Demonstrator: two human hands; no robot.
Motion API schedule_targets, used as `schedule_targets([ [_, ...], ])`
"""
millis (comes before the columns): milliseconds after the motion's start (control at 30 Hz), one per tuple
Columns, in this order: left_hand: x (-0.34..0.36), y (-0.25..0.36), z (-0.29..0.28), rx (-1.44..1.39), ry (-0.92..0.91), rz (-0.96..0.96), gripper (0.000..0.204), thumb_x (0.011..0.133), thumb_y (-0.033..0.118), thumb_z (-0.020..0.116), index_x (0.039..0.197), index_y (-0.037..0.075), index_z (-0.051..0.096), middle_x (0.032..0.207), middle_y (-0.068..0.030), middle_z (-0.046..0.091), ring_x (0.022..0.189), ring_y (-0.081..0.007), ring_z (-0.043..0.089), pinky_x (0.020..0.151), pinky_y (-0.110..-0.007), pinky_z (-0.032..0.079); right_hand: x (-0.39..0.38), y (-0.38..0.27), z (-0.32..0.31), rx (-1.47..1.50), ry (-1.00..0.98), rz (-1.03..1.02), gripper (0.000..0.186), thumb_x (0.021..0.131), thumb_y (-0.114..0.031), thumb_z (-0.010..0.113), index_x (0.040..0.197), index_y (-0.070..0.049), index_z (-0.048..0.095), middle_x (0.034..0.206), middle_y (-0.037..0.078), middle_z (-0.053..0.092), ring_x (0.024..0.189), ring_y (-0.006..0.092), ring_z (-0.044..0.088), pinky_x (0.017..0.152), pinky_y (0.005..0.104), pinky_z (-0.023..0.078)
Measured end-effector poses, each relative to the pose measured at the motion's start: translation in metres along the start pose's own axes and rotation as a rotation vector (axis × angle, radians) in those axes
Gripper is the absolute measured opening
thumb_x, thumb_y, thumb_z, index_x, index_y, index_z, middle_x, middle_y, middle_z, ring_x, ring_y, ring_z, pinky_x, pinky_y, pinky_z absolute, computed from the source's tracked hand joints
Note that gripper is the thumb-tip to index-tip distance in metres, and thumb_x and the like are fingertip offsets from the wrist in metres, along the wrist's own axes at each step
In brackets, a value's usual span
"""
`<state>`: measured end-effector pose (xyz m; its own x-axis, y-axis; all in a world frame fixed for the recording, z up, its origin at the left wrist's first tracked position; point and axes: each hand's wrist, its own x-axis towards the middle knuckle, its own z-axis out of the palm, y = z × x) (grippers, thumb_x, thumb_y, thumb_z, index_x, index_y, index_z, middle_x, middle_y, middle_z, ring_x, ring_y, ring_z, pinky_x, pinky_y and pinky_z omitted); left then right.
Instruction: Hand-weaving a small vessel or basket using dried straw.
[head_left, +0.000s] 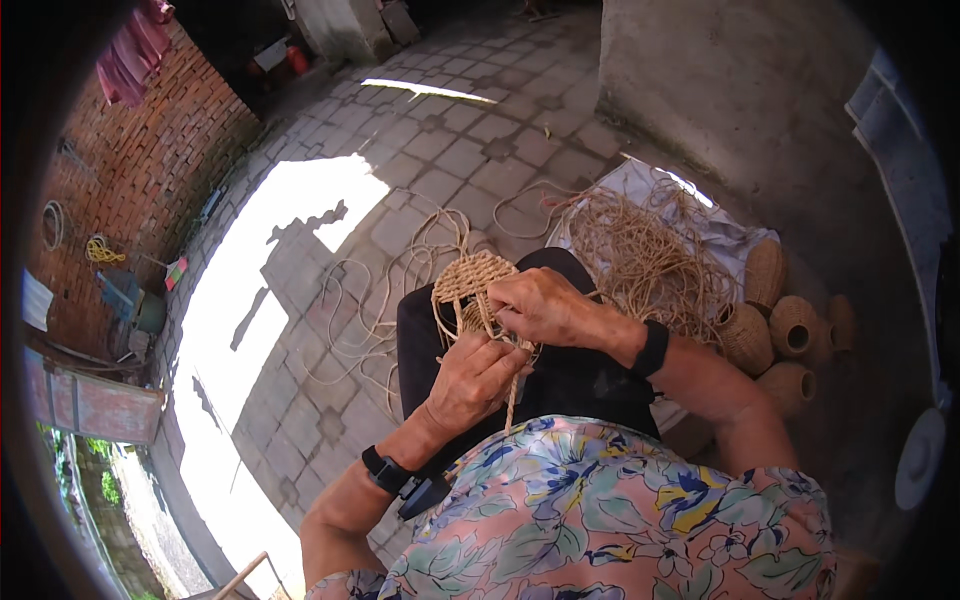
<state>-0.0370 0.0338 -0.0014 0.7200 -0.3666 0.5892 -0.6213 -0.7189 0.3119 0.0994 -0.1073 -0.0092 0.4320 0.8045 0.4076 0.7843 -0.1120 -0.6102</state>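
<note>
"Where's the woven piece (474, 272)?"

"Over the dark trousers (416, 345) on the lap, just on the far side of the left hand (468, 378)."

"And what are the hands doing?"

"The right hand (543, 306) has its fingers closed on the piece's right edge. The left one pinches cord strands (512, 402) at its near side (one hangs down toward the flowered shirt (600, 510))."

"Anything about them?"

"Loose cord trails over the paving (325, 330) to the left. Far right, a tangled cord heap (650, 245) lies on a white sheet (630, 183), with small round baskets (745, 338) beside it."
</note>
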Motion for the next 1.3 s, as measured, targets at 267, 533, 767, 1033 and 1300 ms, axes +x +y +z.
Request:
schedule_targets([
  [267, 0.022, -0.052, -0.011, -0.163, 0.173, -0.646, 0.017, 0.084, 0.019, 0.073, 0.085, 0.001, 0.071, 0.074, -0.0119, 0.068, 0.068, -0.0251, 0.064, 0.062, -0.035, 0.048, -0.031, -0.031, -0.009, 0.192, 0.029, 0.23, 0.013, 0.081, -0.011, 0.063, 0.092, -0.005, 0.06, 0.072, 0.015, 0.065, 0.069, 0.0358, 0.066, 0.063, 0.0435, 0.053],
  [533, 0.042, -0.06, -0.014, -0.233, 0.093, -0.848, 0.021, 0.084, 0.025, 0.073, 0.083, 0.004, 0.072, 0.065, -0.0091, 0.065, 0.059, -0.0204, 0.063, 0.06, -0.034, 0.049, -0.038, -0.039, 0.005, -0.192, 0.05, 0.087, 0.034, 0.083, -0.01, 0.062, 0.116, -0.006, 0.056, 0.069, 0.013, 0.067, 0.063, 0.0313, 0.067, 0.056, 0.0415, 0.053],
  [767, 0.04, -0.062, -0.015, -0.243, 0.273, -0.691, 0.024, 0.088, 0.023, 0.068, 0.103, 0.004, 0.065, 0.074, -0.0085, 0.066, 0.061, -0.0153, 0.061, 0.06, -0.03, 0.049, -0.028, -0.055, -0.008, -0.343, -0.195, 0.168, 0.031, 0.08, -0.014, 0.064, 0.11, -0.006, 0.059, 0.069, 0.013, 0.066, 0.063, 0.0331, 0.066, 0.056, 0.0437, 0.052],
  [1033, -0.014, -0.016, -0.018, -0.17, 0.174, -0.604, 0.017, 0.086, 0.008, 0.067, 0.102, 0.006, 0.063, 0.079, -0.0063, 0.063, 0.067, -0.0174, 0.06, 0.062, -0.031, 0.048, -0.012, -0.02, -0.01, 0.165, -0.301, 0.25, 0.026, 0.073, -0.01, 0.061, 0.098, -0.004, 0.057, 0.076, 0.019, 0.064, 0.066, 0.0349, 0.065, 0.065, 0.0436, 0.051],
  [1300, -0.02, -0.004, -0.003, 0.278, -0.064, -0.151, 0.039, 0.069, 0.004, 0.067, 0.105, 0.02, 0.068, 0.074, -0.0017, 0.045, 0.068, -0.0214, 0.048, 0.062, -0.036, 0.034, 0.003, -0.021, -0.012, 0.517, -0.53, 0.567, 0.017, 0.081, -0.006, 0.058, 0.098, -0.005, 0.056, 0.061, 0.002, 0.053, 0.049, 0.0095, 0.05, 0.043, 0.0283, 0.036],
])
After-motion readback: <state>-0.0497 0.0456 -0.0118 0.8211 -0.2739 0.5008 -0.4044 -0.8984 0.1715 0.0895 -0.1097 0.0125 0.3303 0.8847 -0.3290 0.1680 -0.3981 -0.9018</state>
